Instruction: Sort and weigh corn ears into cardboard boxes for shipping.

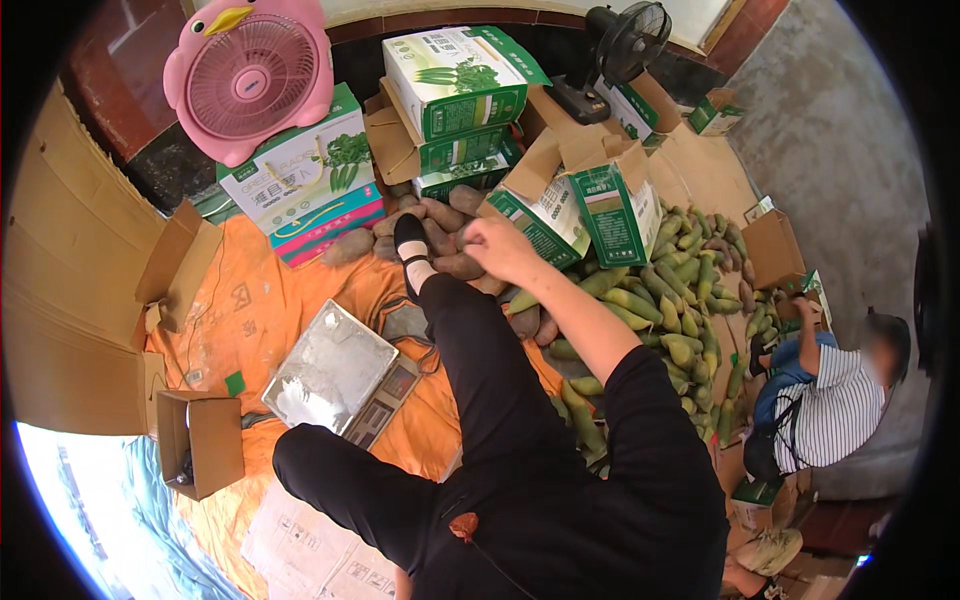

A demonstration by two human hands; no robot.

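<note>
My right hand (502, 250) reaches forward over a heap of reddish-brown root vegetables (440, 214), beside a tilted green-and-white carton (545, 215). Its fingers are bent together; what they hold, if anything, does not show. A brownish root (459, 266) lies just below the fingertips. Only a sliver of skin shows by my left side at the lower edge, and the left hand itself is out of sight. Right of my forearm spreads a big pile of green radishes (665, 300). A flat metal-topped weighing scale (330, 365) sits left of my legs.
An orange sheet (245, 290) covers the floor. A pink fan (250, 75) stands on stacked cartons (300, 165); a black fan (630, 45) stands at the back. More cartons (460, 80) are stacked ahead. Another person (835, 410) sits at the right. An open brown box (205, 440) is at the left.
</note>
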